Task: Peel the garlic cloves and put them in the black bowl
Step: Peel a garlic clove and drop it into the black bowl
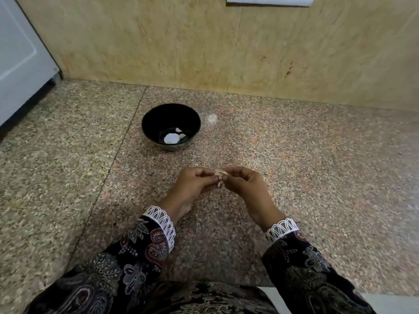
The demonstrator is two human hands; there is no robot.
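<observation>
A black bowl stands on the speckled granite counter, beyond my hands and a little to the left. Inside it lie two pale peeled garlic cloves beside a bright white glare spot. My left hand and my right hand meet fingertip to fingertip over the counter in front of the bowl. Between them they pinch one small garlic clove with pinkish papery skin curling off it. Most of that clove is hidden by my fingers.
A scrap of translucent garlic skin lies on the counter just right of the bowl. A beige stone wall backs the counter. A white appliance stands at the far left. My patterned sleeves with lace cuffs fill the near edge.
</observation>
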